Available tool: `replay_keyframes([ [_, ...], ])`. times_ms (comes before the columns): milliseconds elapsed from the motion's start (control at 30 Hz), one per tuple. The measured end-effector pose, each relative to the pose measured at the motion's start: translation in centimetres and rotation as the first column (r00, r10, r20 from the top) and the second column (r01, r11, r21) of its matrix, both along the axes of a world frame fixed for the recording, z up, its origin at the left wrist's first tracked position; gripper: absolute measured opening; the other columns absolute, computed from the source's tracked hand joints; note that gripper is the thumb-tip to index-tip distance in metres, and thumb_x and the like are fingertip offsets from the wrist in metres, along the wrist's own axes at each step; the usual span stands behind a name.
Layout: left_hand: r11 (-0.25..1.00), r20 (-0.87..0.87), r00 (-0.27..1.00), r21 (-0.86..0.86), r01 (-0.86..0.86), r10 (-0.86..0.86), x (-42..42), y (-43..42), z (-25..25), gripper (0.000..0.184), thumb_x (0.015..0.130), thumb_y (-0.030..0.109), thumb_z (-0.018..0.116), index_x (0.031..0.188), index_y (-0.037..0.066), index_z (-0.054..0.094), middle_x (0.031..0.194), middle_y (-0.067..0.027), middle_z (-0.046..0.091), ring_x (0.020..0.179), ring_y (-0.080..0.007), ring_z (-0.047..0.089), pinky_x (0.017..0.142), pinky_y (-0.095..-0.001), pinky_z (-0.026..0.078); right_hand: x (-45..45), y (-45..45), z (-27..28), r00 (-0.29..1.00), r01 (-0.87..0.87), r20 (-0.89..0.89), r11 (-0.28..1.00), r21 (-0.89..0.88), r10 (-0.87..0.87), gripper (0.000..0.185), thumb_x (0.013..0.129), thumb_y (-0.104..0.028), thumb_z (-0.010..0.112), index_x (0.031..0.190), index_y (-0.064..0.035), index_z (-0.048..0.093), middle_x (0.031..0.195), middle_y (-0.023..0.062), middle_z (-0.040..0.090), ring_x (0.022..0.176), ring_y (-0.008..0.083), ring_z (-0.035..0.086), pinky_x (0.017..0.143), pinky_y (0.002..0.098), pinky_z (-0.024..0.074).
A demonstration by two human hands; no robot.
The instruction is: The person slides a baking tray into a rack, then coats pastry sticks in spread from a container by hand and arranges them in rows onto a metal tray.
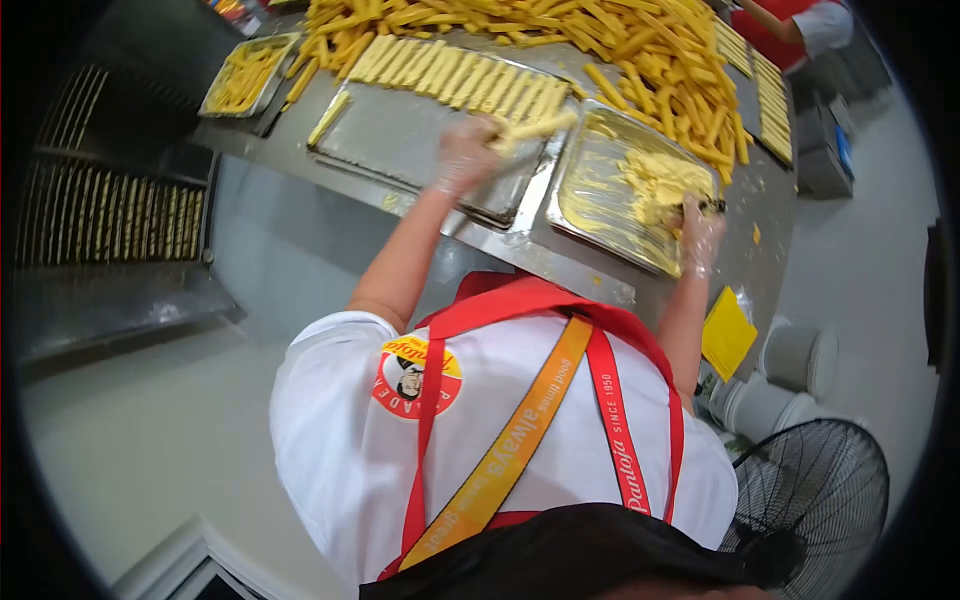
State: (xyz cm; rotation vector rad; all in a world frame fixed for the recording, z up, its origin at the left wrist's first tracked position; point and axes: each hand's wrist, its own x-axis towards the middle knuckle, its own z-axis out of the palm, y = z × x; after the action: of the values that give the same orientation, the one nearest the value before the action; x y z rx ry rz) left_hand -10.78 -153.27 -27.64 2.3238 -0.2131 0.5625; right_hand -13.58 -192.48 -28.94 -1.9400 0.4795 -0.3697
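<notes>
Stick (pixel 545 126), pale yellow and slender, is grasped in your left hand (pixel 468 155), its long axis pointing right, roughly toward creamy yellow spread (pixel 660 178) beside your right hand (pixel 700 230), gripping a dark tool (pixel 713 207).

Head-worn view down onto table (pixel 760 200)

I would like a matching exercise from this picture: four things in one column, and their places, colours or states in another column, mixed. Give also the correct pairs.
Things:
1. Left hand
2. Right hand
3. Loose yellow sticks
4. Fan

Places, colours or states:
A. At the tray with pale yellow spread
B. Dark, at the lower right of the picture
C. Gripping a pale stick
D. Heaped on the table

Pairs: 1-C, 2-A, 3-D, 4-B
</notes>
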Motion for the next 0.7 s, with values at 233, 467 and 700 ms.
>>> replay_keyframes([
  [233,0.773,0.16,0.806,0.229,-0.591,0.569,0.4,23.0,-6.4,0.018,0.075,0.023,0.07,0.088,0.011,0.071,0.081,-0.0145,0.069,0.072,-0.0349,0.066,0.069,-0.0447,0.053,-1.2,2.7,1.7,0.994,-0.007,0.109,0.947,0.322,-0.03,0.025,0.085,-0.012,0.071,0.102,0.0003,0.058,0.09,0.0081,0.064,0.061,0.0146,0.063,0.05,0.0273,0.0551],
  [467,0.666,-0.069,0.722,0.456,-0.591,0.688,2.4,28.4,-10.6,0.024,0.074,0.023,0.068,0.093,0.008,0.068,0.091,-0.0193,0.068,0.083,-0.0375,0.065,0.076,-0.0487,0.052,-1.2,4.7,3.5,0.999,-0.032,-0.028,0.998,0.046,0.034,0.024,0.085,-0.015,0.07,0.1,0.0016,0.062,0.085,0.0061,0.065,0.064,0.0156,0.065,0.056,0.029,0.0534],
  [700,0.659,0.054,0.715,0.345,-0.668,0.697,4.0,20.7,-5.6,0.068,0.079,0.036,0.066,0.133,0.003,0.043,0.12,-0.0258,0.057,0.107,-0.0412,0.058,0.089,-0.0484,0.048,-1.1,5.6,4.6,0.917,-0.365,-0.127,0.924,0.117,0.378,0.019,0.083,-0.015,0.068,0.094,0.0002,0.066,0.08,0.0074,0.067,0.067,0.0164,0.064,0.064,0.0305,0.0501],
])
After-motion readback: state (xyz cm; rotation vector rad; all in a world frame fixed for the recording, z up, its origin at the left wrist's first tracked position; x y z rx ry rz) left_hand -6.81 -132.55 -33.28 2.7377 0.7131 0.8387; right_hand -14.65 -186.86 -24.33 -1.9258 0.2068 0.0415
